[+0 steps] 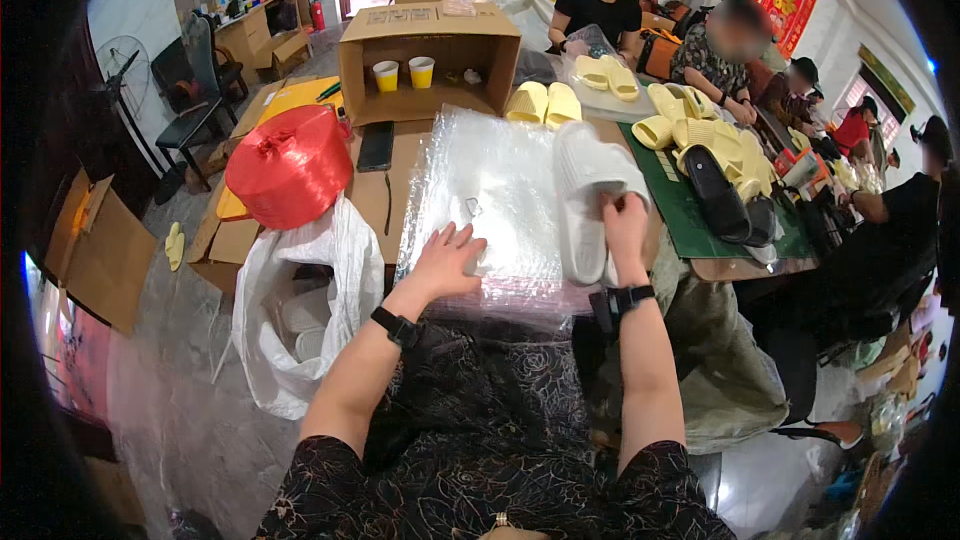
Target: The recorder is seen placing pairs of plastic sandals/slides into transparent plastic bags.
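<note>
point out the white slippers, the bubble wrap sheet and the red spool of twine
white slippers (583,202), head view, on the ribbed strap of the upper slipper
bubble wrap sheet (490,170), head view, on its bare middle
red spool of twine (290,168), head view, on its front side

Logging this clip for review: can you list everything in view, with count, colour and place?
white slippers: a pair, white, on the table, right hand on them
clear plastic bags: a stack, clear, table centre
twine spool: one, red, table left
cardboard box: one, brown, open, table far side
paper cups: two, yellow, inside the box
yellow slippers: many, pale yellow, table right
black slippers: two, on the green mat
white sack: one, beside the table
left hand: flat on the bags
right hand: gripping the white slippers
</note>
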A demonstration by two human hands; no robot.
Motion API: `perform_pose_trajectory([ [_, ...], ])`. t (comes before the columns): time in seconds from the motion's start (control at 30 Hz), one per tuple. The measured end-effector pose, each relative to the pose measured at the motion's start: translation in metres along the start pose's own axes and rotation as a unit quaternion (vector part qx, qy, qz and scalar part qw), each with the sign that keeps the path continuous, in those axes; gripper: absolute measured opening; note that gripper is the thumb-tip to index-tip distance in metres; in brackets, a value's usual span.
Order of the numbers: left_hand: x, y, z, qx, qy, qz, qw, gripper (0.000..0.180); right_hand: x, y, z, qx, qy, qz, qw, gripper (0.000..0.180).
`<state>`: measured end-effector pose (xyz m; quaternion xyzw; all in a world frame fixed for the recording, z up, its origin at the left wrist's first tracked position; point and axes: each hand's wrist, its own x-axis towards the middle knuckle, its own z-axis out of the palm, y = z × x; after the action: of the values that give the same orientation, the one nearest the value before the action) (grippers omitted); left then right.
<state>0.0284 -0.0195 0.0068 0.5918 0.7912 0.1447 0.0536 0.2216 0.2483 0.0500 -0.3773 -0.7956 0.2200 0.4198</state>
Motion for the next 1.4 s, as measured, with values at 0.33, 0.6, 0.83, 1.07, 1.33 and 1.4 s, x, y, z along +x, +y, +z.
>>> perform_pose_trajectory([
  [0.33, 0.024, 0.030, -0.029, 0.013, 0.028, -0.048, 0.998, 0.034, -0.087, -0.006, -0.104, 0.353, 0.044, 0.065, 0.932, 0.025],
  [0.6, 0.039, 0.018, -0.016, -0.220, 0.021, -0.037, 0.974, 0.029, -0.118, -0.018, -0.114, 0.379, -0.045, 0.103, 0.919, 0.031],
  [0.83, 0.041, 0.011, -0.010, -0.523, -0.012, -0.097, 0.847, 0.032, -0.139, -0.049, -0.105, 0.245, -0.136, 0.052, 0.958, 0.030],
  [1.07, 0.036, 0.028, -0.023, -0.406, 0.167, -0.037, 0.898, 0.028, -0.151, -0.077, -0.095, 0.078, -0.254, -0.045, 0.963, 0.030],
  [1.33, 0.013, 0.059, -0.043, -0.136, 0.212, 0.169, 0.953, 0.019, -0.150, -0.071, -0.056, -0.004, -0.213, -0.107, 0.971, 0.024],
  [1.4, 0.009, 0.068, -0.045, -0.175, 0.207, 0.185, 0.945, 0.020, -0.143, -0.073, -0.039, -0.029, -0.181, -0.109, 0.977, 0.025],
])
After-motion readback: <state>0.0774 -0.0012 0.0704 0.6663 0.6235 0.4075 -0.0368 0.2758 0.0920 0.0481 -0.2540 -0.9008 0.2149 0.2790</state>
